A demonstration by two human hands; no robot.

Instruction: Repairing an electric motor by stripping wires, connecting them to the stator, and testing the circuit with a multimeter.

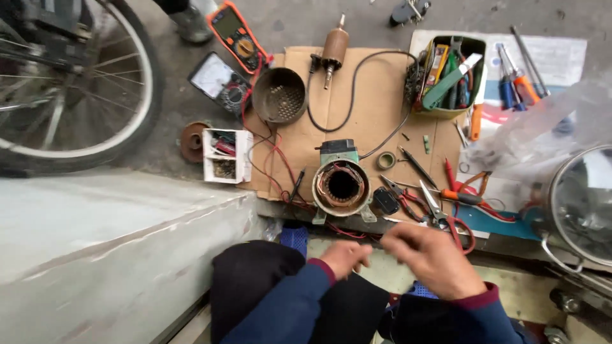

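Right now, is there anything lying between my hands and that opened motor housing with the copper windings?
Nothing visible blocks the left hand; the motor housing sits just ahead of it, past the cardboard's edge. The right hand has pliers and red wires right in front of it, beside the housing.

Opened motor stator (341,186), copper windings exposed, upright on cardboard (376,95).
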